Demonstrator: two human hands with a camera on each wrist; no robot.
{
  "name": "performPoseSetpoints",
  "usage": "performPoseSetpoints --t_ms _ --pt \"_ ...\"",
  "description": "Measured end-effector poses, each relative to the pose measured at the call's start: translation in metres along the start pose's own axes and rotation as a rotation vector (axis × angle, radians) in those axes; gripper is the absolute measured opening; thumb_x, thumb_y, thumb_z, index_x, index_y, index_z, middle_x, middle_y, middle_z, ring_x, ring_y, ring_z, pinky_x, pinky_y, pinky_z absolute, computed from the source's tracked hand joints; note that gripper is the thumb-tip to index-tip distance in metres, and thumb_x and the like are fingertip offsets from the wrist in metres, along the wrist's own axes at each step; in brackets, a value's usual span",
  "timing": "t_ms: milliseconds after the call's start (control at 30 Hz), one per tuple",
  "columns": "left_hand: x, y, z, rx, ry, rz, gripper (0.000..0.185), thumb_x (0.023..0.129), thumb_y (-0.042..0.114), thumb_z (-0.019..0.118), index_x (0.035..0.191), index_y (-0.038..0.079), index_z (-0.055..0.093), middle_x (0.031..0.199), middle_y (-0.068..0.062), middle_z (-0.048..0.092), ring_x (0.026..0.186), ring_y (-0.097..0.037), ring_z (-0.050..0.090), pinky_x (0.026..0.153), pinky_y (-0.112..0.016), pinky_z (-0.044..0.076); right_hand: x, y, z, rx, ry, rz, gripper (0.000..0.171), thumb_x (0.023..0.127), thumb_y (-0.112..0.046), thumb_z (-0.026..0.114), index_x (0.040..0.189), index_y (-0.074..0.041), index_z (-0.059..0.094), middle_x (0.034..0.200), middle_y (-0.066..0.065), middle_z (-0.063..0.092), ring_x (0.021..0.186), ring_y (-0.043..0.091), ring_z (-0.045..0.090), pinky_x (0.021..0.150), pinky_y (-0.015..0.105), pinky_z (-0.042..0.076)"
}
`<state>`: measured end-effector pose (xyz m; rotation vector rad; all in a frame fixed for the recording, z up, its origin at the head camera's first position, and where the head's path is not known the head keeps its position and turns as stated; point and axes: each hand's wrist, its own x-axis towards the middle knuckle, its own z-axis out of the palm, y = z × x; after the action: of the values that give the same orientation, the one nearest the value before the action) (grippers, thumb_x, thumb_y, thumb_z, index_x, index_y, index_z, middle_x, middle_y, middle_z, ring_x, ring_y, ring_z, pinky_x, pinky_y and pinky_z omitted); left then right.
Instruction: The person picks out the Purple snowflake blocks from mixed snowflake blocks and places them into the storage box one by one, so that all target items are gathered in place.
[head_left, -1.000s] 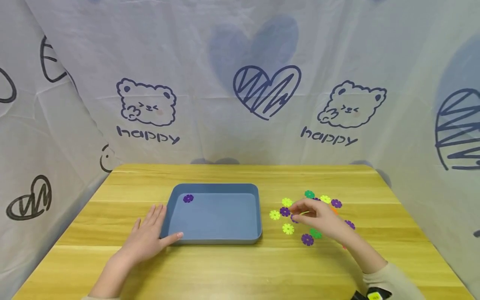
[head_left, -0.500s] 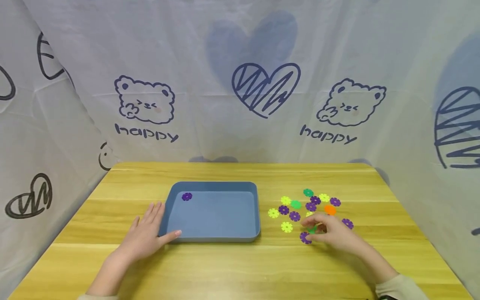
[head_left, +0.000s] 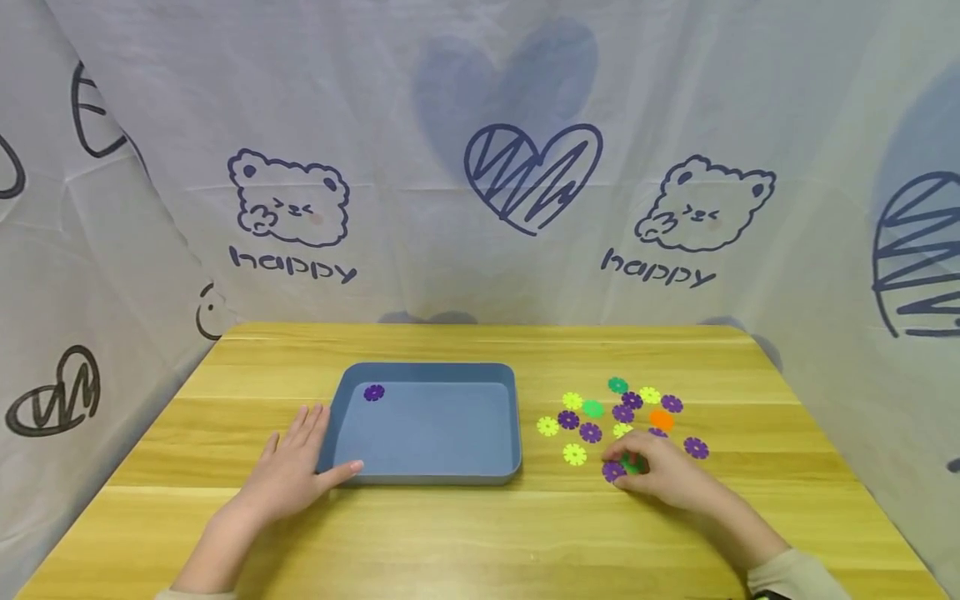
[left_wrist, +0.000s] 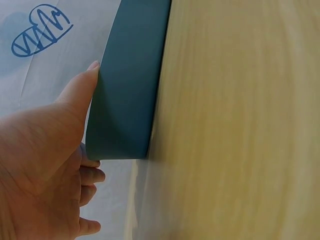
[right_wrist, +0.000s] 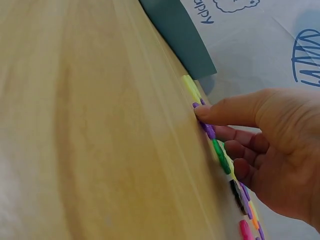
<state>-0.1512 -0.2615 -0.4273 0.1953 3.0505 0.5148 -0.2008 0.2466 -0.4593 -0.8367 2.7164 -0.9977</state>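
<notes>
From the head view, you are seated at a pale wooden table [head_left: 480,533] with a printed white fabric backdrop [head_left: 480,167] on three sides. Your left hand [head_left: 288,475] lies flat with relaxed fingers against the near left corner of a shallow blue tray [head_left: 427,475], thumb touching its front wall; a single purple flower disc [head_left: 373,392] sits at about ten o'clock inside the tray. Your right hand [head_left: 663,479] rests at four o'clock from the tray, fingertips pressing down on a purple disc [head_left: 612,471] and a green disc [head_left: 632,465] at the near edge of a scatter of flat flower-shaped discs [head_left: 622,412] in purple, yellow, green and orange. Whether the fingers have pinched one yet is unclear. From the left wrist view, the tray's wall is smooth, matte plastic with a rounded corner, and your thumb [left_wrist: 80,90] lies straight along it. From the right wrist view, your thumb [right_wrist: 225,110] presses the edge of the purple disc [right_wrist: 207,127], which lies flat on the smooth, glossy wood, with the green one [right_wrist: 221,156] just behind it and your other fingers loosely curled. The discs look thin, hard and notched, so they could slide rather than lift, two could interlock and come up together, or a nudge could scatter the neighbouring pieces.
</notes>
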Motion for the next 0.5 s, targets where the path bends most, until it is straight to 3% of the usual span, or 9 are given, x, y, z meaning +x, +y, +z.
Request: performPoseSetpoints --t_ms 233,500 --pt "0.0003 0.0011 -0.0002 0.002 -0.007 -0.004 0.106 0.088 0.068 0.053 0.154 -0.005 0.015 0.161 -0.027 0.012 0.149 -0.046 0.01 0.112 -0.074 0.009 0.0003 0.0024 -0.0011 0.002 0.005 0.038 0.03 0.078 -0.02 0.079 0.106 -0.014 0.069 0.094 -0.006 0.062 0.078 0.004 0.049 0.067 0.019 0.047" --pt "0.0011 -0.0012 0.0008 0.002 -0.003 0.004 0.107 0.087 0.07 0.051 0.154 -0.005 0.014 0.161 -0.027 0.012 0.149 -0.046 0.009 0.112 -0.074 0.01 0.0004 0.0028 -0.0036 0.068 0.045 0.067 0.011 0.083 -0.019 0.075 0.09 -0.018 0.067 0.079 -0.006 0.059 0.07 0.003 0.048 0.061 0.019 0.045"
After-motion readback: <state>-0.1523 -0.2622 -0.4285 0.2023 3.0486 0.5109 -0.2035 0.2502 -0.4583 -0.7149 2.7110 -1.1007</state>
